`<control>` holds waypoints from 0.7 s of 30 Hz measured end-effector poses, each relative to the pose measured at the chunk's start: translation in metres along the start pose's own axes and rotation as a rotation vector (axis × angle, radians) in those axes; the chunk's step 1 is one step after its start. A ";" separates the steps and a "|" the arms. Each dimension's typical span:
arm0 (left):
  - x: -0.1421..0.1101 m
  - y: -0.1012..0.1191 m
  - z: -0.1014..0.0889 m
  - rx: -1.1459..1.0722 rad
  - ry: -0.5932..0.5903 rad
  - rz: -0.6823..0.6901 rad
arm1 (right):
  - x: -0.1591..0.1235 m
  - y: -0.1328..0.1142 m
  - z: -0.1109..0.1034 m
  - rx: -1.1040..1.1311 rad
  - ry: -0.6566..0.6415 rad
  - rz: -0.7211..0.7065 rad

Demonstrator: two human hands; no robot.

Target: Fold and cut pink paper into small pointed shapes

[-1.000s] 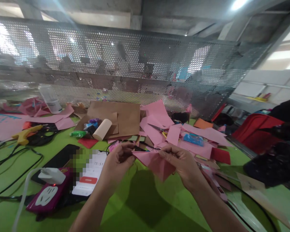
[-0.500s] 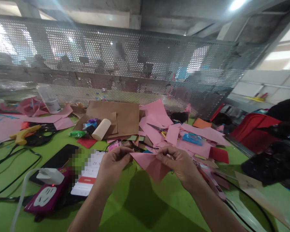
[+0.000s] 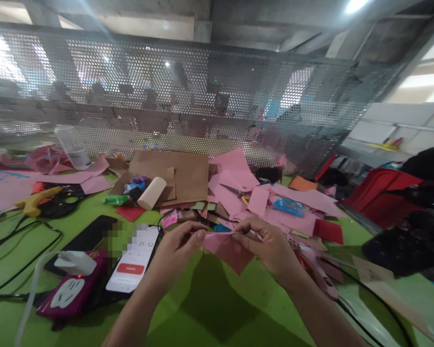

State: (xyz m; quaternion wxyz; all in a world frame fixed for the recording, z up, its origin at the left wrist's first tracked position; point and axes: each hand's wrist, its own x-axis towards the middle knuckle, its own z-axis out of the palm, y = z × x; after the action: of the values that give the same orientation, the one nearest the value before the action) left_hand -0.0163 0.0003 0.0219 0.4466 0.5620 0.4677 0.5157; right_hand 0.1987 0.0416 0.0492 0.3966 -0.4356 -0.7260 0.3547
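Note:
A small piece of pink paper hangs between my two hands above the green table, its lower edge coming to a point. My left hand pinches its upper left edge between thumb and fingers. At the upper right edge, my right hand grips the paper the same way. The top edge runs nearly level between them and looks folded or bent. Just behind the paper lies a small blue piece, partly covered.
Left of my hands lie a lit phone, a purple power strip with a white plug, and a yellow glue gun. Behind are brown cardboard, a beige roll, scissors and pink paper scraps. A perforated metal screen stands beyond.
My left hand has slid right along the paper's top edge, closer to my right hand. The paper's lower point hangs about the same; my right hand has hardly moved.

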 end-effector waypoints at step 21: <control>0.002 -0.008 0.001 0.327 -0.037 0.126 | -0.004 0.002 0.003 -0.080 -0.061 -0.008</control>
State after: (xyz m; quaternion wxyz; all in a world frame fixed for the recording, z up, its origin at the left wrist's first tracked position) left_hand -0.0154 0.0032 0.0145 0.3243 0.6648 0.5009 0.4494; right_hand 0.1980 0.0384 0.0454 0.3579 -0.4372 -0.7532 0.3368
